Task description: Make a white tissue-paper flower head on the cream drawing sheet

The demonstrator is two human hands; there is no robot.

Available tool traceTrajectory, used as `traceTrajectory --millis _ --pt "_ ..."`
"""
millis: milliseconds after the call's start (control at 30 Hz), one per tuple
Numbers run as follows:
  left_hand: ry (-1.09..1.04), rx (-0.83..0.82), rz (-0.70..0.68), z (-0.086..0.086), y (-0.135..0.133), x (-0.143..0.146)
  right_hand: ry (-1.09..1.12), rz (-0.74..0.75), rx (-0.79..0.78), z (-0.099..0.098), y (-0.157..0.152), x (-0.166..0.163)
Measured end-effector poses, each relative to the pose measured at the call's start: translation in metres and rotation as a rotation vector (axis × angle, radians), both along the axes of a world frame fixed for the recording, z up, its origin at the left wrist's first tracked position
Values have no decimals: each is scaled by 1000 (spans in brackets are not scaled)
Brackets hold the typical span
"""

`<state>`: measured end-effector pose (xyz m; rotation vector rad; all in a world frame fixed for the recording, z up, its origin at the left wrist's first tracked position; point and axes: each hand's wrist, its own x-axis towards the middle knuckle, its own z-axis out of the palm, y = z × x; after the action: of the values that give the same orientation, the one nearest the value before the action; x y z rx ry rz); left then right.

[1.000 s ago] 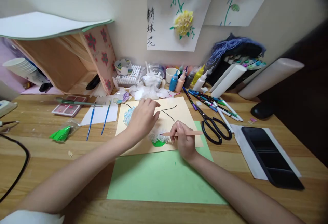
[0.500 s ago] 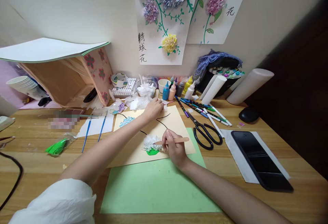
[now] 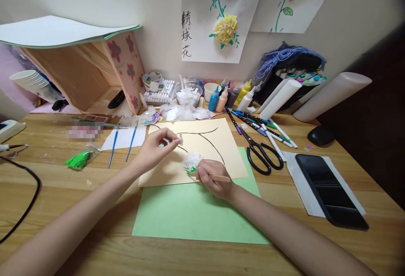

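My left hand (image 3: 155,148) hovers over the cream paper (image 3: 230,154), its thumb and forefinger pinching a small piece of white tissue paper (image 3: 180,138). My right hand (image 3: 215,178) grips a wooden craft stick (image 3: 221,178) with its tip at the green patch (image 3: 190,171). Just above that patch sits a ruffled white tissue flower (image 3: 191,161). Black branch lines run over the cream paper. A blue flower (image 3: 164,142) is mostly hidden behind my left hand. Under the cream paper lies a green sheet (image 3: 199,213).
Torn white tissue (image 3: 180,111) and paint bottles (image 3: 222,100) stand along the back. Scissors (image 3: 261,156), pens (image 3: 253,124) and a phone (image 3: 332,191) lie to the right. At left are paintbrushes (image 3: 131,141), a bag of green material (image 3: 79,159) and a box (image 3: 123,69).
My left hand has come back from the tissue pile toward me, with a white piece in its pinch. The craft stick's tip has moved down to the green patch. The view has tilted downward.
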<state>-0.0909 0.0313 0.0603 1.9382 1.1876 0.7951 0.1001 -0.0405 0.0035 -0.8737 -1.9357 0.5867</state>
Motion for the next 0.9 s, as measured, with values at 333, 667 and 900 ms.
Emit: traceTrajectory --millis 333,667,900 --pt "-235 -308 51 -34 -47 -30 -187 -28 148 0 0 -5" --pt "68 -190 -12 -42 -56 -31 -143 -124 61 0 -3 -2" --pt "102 -133 32 -46 -58 -27 -142 -136 56 -1 -3 -2"
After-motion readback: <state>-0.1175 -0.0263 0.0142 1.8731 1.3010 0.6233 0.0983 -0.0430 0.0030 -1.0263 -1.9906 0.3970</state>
